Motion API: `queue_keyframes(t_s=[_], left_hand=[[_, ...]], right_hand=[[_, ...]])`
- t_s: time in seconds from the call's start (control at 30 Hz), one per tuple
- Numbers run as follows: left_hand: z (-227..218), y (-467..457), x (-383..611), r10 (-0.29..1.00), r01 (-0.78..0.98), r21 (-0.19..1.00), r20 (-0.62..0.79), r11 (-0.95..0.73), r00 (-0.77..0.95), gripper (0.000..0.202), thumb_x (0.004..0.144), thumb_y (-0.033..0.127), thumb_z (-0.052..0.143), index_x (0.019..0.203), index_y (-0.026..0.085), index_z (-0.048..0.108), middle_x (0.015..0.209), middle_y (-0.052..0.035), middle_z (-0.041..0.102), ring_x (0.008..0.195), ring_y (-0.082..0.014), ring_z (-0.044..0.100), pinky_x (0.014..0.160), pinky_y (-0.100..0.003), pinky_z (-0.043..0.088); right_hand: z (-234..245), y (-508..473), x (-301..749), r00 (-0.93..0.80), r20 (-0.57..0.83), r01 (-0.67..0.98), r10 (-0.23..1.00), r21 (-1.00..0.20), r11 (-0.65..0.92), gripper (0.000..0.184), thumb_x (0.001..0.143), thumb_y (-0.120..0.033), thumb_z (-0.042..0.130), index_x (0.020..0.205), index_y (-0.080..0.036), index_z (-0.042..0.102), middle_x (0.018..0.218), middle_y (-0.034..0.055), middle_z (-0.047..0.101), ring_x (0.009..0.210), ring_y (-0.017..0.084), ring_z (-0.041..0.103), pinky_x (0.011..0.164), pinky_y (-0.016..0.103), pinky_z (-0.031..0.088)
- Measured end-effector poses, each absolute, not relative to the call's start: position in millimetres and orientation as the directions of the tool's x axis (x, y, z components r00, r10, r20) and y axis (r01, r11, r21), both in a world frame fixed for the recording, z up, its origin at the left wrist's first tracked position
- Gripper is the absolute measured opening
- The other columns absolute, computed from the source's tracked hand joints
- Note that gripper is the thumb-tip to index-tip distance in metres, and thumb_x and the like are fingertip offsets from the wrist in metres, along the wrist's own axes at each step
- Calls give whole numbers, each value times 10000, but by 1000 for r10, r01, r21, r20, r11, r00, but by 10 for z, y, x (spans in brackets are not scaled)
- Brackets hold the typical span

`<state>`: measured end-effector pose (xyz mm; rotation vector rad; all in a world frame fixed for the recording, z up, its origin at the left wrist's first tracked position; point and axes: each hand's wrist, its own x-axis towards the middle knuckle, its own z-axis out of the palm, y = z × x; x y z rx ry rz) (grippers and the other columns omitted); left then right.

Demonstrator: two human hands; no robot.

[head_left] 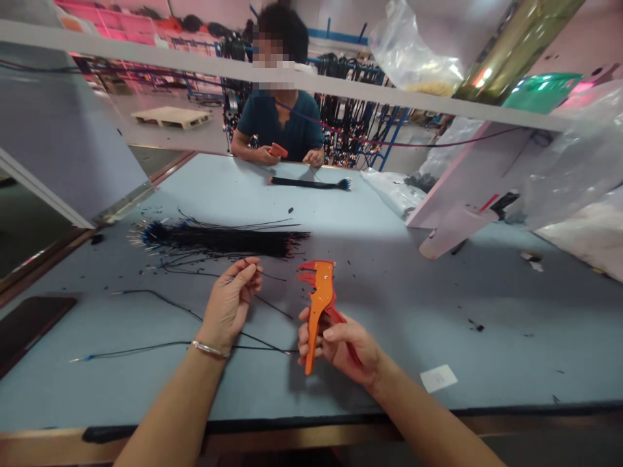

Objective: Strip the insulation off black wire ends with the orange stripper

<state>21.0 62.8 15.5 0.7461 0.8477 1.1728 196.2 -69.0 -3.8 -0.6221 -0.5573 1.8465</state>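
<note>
In my right hand (pixel 348 344) is an orange and red wire stripper (pixel 321 292), its handles wrapped by my fingers and its jaws pointing up and left. My left hand (pixel 236 295) pinches a thin black wire (pixel 272 277), whose end sticks out to the right, short of the stripper's jaws. Just beyond my left hand lies a thick bundle of black wires (pixel 233 240) with blue and metal terminals at its left end. Several loose black wires (pixel 141 350) with blue terminals lie beneath and left of my left hand.
Across the table (pixel 389 363) a person (pixel 277 123) holds an orange tool (pixel 278 150) near a second wire bundle (pixel 311 183). A dark phone-like slab (pixel 34 327) lies at the left edge. A white label (pixel 439 378) and black scraps lie on the right. Plastic bags (pixel 579 162) stand at the right.
</note>
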Motion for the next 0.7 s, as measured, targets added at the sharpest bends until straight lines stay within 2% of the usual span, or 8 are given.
queue_keyframes(t_s=[0.23, 0.5, 0.7], left_hand=[[163, 630, 213, 961, -507, 818, -204, 273, 188, 265, 597, 193, 810, 825, 136, 688, 707, 1, 642, 556, -65, 556, 493, -152, 456], [129, 644, 191, 948, -553, 772, -228, 315, 221, 197, 658, 140, 760, 841, 136, 686, 725, -7, 642, 563, -57, 560, 500, -143, 467], [147, 604, 245, 938, -527, 779, -240, 339, 249, 220, 624, 139, 790, 819, 122, 690, 712, -16, 647, 579, -69, 574, 488, -142, 453]], right_hand=[[-20, -726, 1928, -416, -169, -638, 893, -645, -420, 389, 668, -158, 622, 1053, -114, 588, 861, 87, 687, 744, 216, 688, 727, 382, 533], [-34, -717, 1906, -400, -147, -665, 905, -633, -397, 384, 661, -155, 633, 1041, -113, 596, 858, 85, 686, 740, 208, 681, 744, 400, 540], [-40, -730, 1903, -397, -160, -663, 904, -632, -402, 390, 662, -154, 631, 1050, -123, 607, 882, 85, 690, 774, 224, 687, 761, 411, 538]])
